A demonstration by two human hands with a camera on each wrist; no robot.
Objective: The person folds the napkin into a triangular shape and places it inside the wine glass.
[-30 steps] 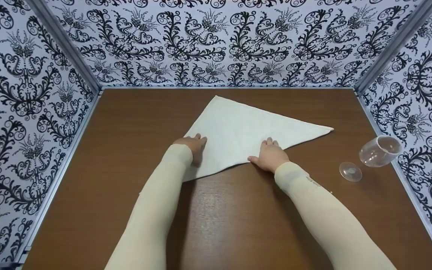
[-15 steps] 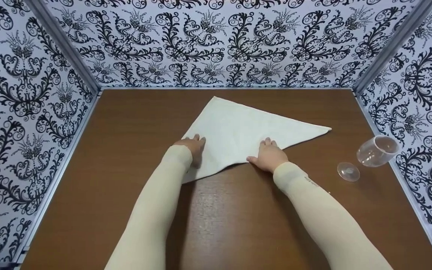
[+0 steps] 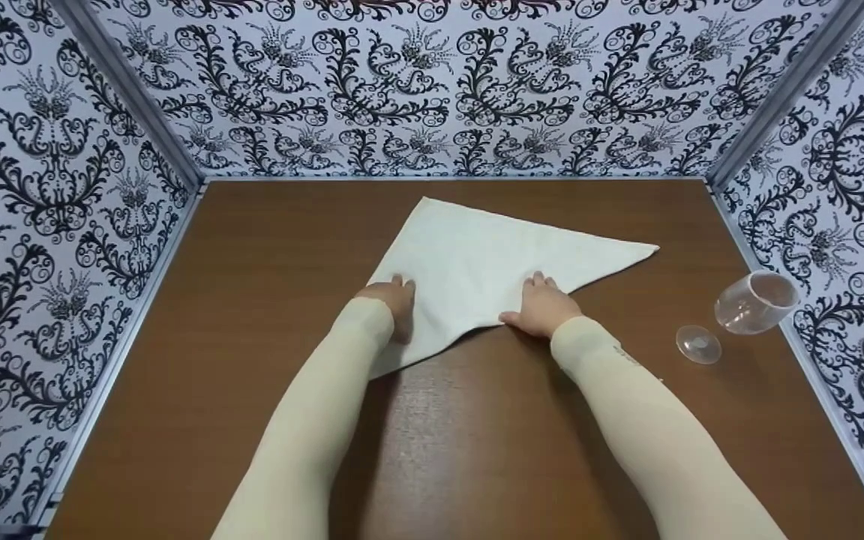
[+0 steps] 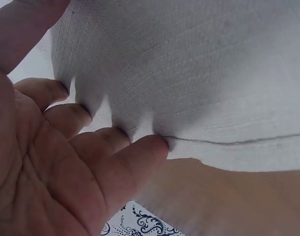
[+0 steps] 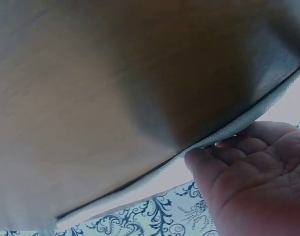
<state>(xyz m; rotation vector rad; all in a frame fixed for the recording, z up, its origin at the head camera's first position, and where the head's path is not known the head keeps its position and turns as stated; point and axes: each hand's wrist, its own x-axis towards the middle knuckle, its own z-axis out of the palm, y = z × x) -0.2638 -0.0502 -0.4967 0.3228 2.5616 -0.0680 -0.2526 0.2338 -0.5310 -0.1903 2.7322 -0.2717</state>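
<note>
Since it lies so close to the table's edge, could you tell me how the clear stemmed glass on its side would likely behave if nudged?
The glass lies on its side on the table, so its round bowl would probably roll, curving around its base. It looks thin and clear, so likely light and perhaps fragile. Smooth walls suggest a slippery grip.

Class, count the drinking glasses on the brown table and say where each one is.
1: a clear stemmed wine glass lying on its side at the brown wooden table's right edge, apart from the folded white cloth napkin.
</note>
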